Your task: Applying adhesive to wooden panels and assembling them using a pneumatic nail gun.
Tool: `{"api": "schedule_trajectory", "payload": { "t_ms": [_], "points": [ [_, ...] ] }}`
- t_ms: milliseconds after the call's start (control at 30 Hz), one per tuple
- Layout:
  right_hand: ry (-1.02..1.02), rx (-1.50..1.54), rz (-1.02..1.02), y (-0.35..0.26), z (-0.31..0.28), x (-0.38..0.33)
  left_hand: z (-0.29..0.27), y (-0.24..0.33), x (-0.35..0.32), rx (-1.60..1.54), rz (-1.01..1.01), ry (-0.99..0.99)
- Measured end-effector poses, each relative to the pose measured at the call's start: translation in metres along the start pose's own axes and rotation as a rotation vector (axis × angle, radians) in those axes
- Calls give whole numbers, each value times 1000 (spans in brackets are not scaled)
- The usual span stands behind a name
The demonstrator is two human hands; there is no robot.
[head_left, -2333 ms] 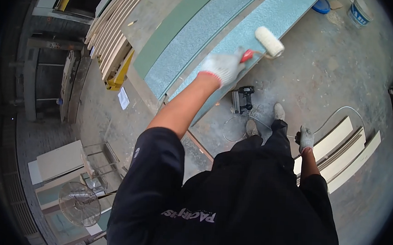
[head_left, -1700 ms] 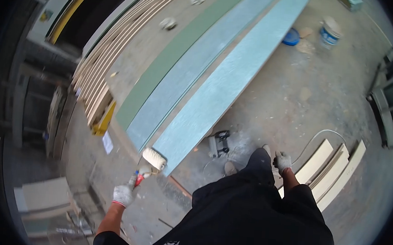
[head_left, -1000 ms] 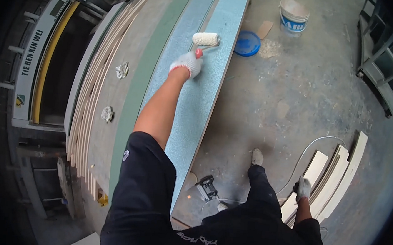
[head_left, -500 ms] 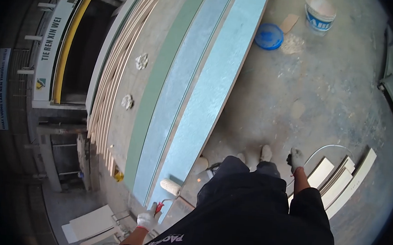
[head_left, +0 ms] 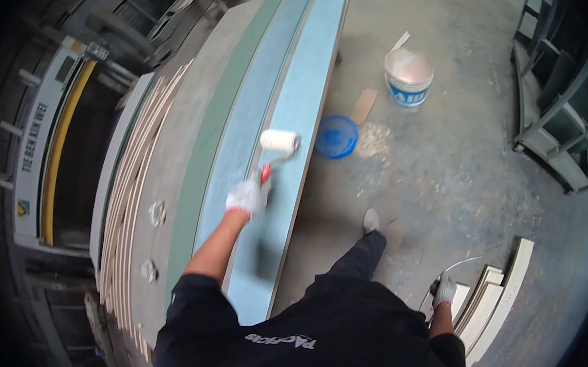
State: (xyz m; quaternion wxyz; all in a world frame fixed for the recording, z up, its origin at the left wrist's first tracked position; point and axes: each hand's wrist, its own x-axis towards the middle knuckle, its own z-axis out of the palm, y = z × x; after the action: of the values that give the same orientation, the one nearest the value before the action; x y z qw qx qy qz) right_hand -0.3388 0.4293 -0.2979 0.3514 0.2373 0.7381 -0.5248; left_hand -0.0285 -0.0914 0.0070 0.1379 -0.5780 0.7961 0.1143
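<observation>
1. The left hand (head_left: 247, 196), in a white glove, is closed tight around the red handle of a paint roller (head_left: 278, 143).
2. The roller's white sleeve lies across a long pale-blue board (head_left: 287, 183), close to that board's right edge and about halfway along it.
3. A second blue board (head_left: 242, 146) lies just to the left, with a green strip (head_left: 203, 170) beyond it.
4. The right hand (head_left: 444, 290), also gloved, hangs by the person's side near stacked white planks (head_left: 497, 300); whether it holds anything cannot be told.
5. On the concrete floor (head_left: 459, 168) right of the boards sit a blue lid (head_left: 336, 136) and a white bucket (head_left: 407, 79).
</observation>
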Motion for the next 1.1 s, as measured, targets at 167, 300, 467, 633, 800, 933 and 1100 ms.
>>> {"api": "schedule_trajectory", "payload": {
  "t_ms": [167, 300, 467, 633, 800, 933, 1100],
  "points": [
    [108, -42, 6, -65, 24, 2, -80, 113, 283, -74, 35, 101],
    [64, -67, -60, -123, 55, 13, -124, 169, 376, -23, 103, 2],
    [-111, -333, 30, -166, 113, 86, -74, 91, 285, 29, 131, 47],
    [-363, -459, -43, -237, 186, 171, -9, 22, -10, 63, -205, -295],
    [-445, -331, -140, -337, 291, 205, -9, -13, -243, 40, -519, -509],
    [-558, -355, -284, -386, 323, 206, -8, 6, -228, 57, -604, -446],
    [-561, -377, -114, -387, 305, 229, -24, 28, -43, 54, -475, -229]
  ]
}}
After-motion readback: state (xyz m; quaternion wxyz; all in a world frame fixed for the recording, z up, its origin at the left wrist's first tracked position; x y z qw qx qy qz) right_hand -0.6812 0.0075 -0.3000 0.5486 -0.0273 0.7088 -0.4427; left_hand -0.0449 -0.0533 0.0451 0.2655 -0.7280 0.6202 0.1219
